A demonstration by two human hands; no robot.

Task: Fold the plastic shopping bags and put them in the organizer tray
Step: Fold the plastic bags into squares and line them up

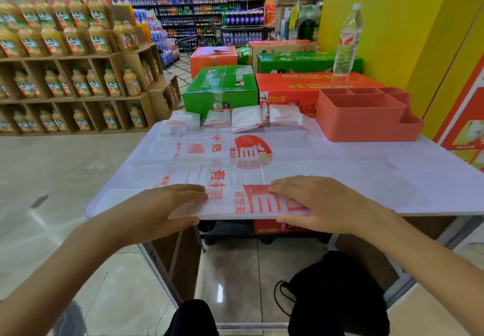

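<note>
A white plastic shopping bag (230, 168) with red print lies spread flat on the white table (392, 178). Its near part is folded into a strip at the table's front edge. My left hand (167, 204) pinches the strip's left end, fingers on top and thumb under the edge. My right hand (314, 202) pinches its right end the same way. Several folded bags (246, 118) sit in a row at the table's far side. The pink organizer tray (366, 115) stands at the far right, its compartments showing nothing inside.
Green and orange cartons (220, 87) are stacked behind the table, with a water bottle (348, 42) standing on one. Juice-bottle shelves (73, 61) fill the left. A black bag (335, 296) lies on the floor under the table.
</note>
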